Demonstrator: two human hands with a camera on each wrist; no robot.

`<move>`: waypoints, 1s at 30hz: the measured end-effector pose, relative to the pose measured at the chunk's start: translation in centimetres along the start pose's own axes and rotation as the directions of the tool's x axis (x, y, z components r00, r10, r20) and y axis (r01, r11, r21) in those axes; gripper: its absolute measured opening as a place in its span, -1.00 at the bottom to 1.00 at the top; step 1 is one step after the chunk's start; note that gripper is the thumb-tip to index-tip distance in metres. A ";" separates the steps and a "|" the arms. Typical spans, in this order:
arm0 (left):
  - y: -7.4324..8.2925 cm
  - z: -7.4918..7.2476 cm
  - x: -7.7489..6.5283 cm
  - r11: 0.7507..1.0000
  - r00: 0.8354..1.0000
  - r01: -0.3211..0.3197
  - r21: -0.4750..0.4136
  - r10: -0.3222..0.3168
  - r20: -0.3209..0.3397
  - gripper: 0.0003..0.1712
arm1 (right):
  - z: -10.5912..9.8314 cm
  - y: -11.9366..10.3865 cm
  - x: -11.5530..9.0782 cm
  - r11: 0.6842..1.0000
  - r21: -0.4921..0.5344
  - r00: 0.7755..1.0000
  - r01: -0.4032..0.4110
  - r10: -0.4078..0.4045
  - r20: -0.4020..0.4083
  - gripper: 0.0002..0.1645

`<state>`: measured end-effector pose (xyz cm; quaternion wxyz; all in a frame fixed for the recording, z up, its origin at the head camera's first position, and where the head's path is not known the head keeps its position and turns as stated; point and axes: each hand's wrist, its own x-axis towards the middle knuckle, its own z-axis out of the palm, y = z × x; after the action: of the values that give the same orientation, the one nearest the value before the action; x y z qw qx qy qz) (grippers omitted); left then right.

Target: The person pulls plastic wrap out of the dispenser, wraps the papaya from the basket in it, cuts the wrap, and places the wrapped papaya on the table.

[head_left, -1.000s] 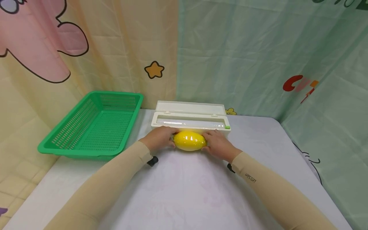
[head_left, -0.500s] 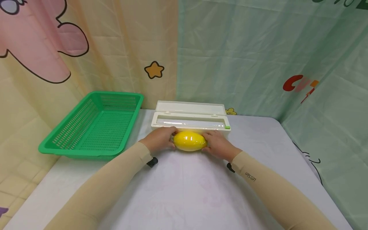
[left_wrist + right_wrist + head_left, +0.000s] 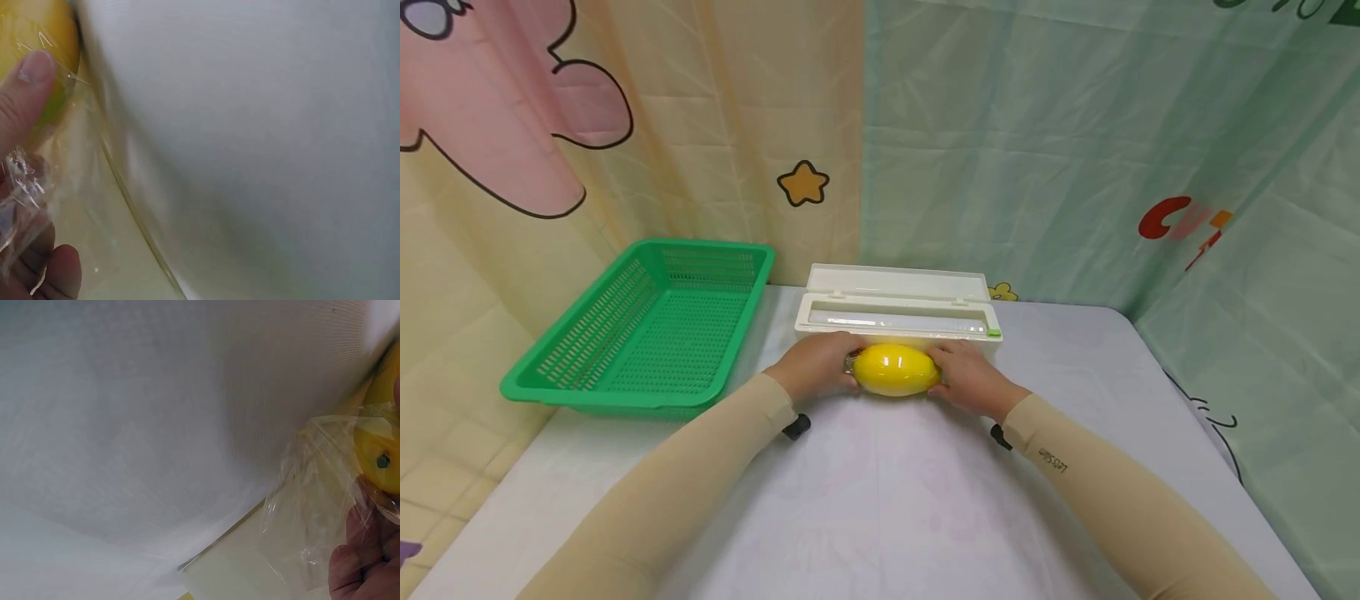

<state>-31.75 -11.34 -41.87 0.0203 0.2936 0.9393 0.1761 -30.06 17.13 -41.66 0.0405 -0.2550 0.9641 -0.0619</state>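
Note:
A glossy yellow oval fruit (image 3: 895,370) lies just before a white cling film dispenser (image 3: 805,329), whose lid (image 3: 895,283) stands raised. My left hand (image 3: 814,365) holds the fruit's left end; in the left wrist view its thumb (image 3: 32,72) lies on the fruit by a greenish patch. Crumpled clear cling film (image 3: 25,187) hangs around those fingers. At the other end my right hand (image 3: 973,379) grips the fruit, and the right wrist view shows loose cling film (image 3: 312,512) spread over its curled fingers and a small dark stem spot. The fruit's underside is hidden.
A green perforated plastic basket (image 3: 688,346) stands at the table's left. The table (image 3: 880,500) bears a white cloth. Printed curtains (image 3: 985,150) hang behind and along the sides, close to the dispenser.
The fruit and both hands stay almost in place. A little more bunched film shows beside my left fingers at the fruit's left end.

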 end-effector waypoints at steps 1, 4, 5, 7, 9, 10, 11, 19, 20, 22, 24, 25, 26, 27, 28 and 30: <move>-0.1 0.0 0.0 1.000 1.000 -0.010 0.011 0.010 -0.009 -0.21 | 0.0 0.0 0.0 1.000 -0.001 1.000 0.003 -0.003 -0.001 -0.14; -0.2 0.0 -0.3 0.997 0.998 -0.041 0.063 0.044 -0.044 -0.19 | 0.0 0.1 0.0 1.000 -0.003 1.000 0.006 -0.006 -0.003 -0.14; -0.3 0.0 -0.4 0.996 0.997 -0.051 0.080 0.055 -0.052 -0.18 | 0.0 0.1 0.0 1.000 -0.003 1.000 0.005 -0.005 -0.002 -0.14; -0.3 -0.1 -0.6 0.993 0.996 -0.058 0.104 0.064 -0.054 -0.15 | -0.1 0.1 -0.1 1.000 -0.003 1.000 0.003 -0.003 -0.001 -0.14; -0.3 -0.3 -0.7 0.992 0.997 -0.055 0.115 0.060 -0.038 -0.11 | -0.1 0.0 -0.1 1.000 0.001 1.000 -0.001 0.001 0.002 -0.15; -0.4 -0.4 -0.8 0.992 0.998 -0.053 0.118 0.056 -0.024 -0.11 | -0.1 0.0 -0.1 1.000 0.004 1.000 -0.003 0.003 0.003 -0.15; -0.4 -0.6 -0.9 0.992 0.999 -0.048 0.118 0.049 -0.009 -0.11 | -0.1 0.0 -0.1 1.000 0.007 1.000 -0.004 0.004 0.003 -0.15; 1.2 -2.6 -1.9 0.993 0.999 0.041 0.111 -0.038 -0.031 -0.19 | -0.1 0.1 -0.1 1.000 0.004 1.000 -0.007 0.007 0.002 -0.15; 1.6 -2.8 -2.0 0.993 0.998 0.033 0.115 -0.028 -0.050 -0.17 | -0.2 0.1 -0.1 1.000 0.002 1.000 -0.006 0.006 0.001 -0.15; 2.3 -2.7 -2.0 0.991 0.997 -0.009 0.130 0.019 -0.071 -0.12 | -0.2 0.1 -0.1 1.000 -0.003 1.000 -0.007 0.007 -0.001 -0.15; 2.9 -2.4 -1.9 0.989 0.996 -0.053 0.136 0.061 -0.060 -0.09 | -0.3 0.2 -0.2 1.000 -0.009 1.000 -0.009 0.009 -0.003 -0.15; 3.2 -2.2 -1.8 0.989 0.996 -0.068 0.134 0.075 -0.046 -0.08 | -0.3 0.2 -0.1 1.000 -0.010 1.000 -0.008 0.008 -0.003 -0.15; 3.3 -1.9 -1.8 0.988 0.996 -0.079 0.130 0.084 -0.033 -0.08 | -0.3 0.2 -0.1 1.000 -0.010 1.000 -0.008 0.008 -0.002 -0.15; 3.4 -1.6 -1.7 0.989 0.996 -0.083 0.122 0.087 -0.025 -0.09 | -0.3 0.1 -0.1 1.000 -0.010 1.000 -0.008 0.008 0.001 -0.15; 3.4 -1.3 -1.6 0.991 0.996 -0.079 0.111 0.082 -0.021 -0.10 | -0.2 0.1 -0.1 1.000 -0.010 1.000 -0.008 0.008 0.005 -0.15; 3.3 -0.8 -1.5 0.995 0.998 -0.064 0.074 0.066 -0.026 -0.14 | -0.2 0.1 -0.1 1.000 -0.009 1.000 -0.007 0.007 0.008 -0.15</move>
<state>-28.82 -9.93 -40.12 -0.0096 0.3218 0.9354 0.1462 -30.05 17.25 -41.49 0.0437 -0.2519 0.9651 -0.0565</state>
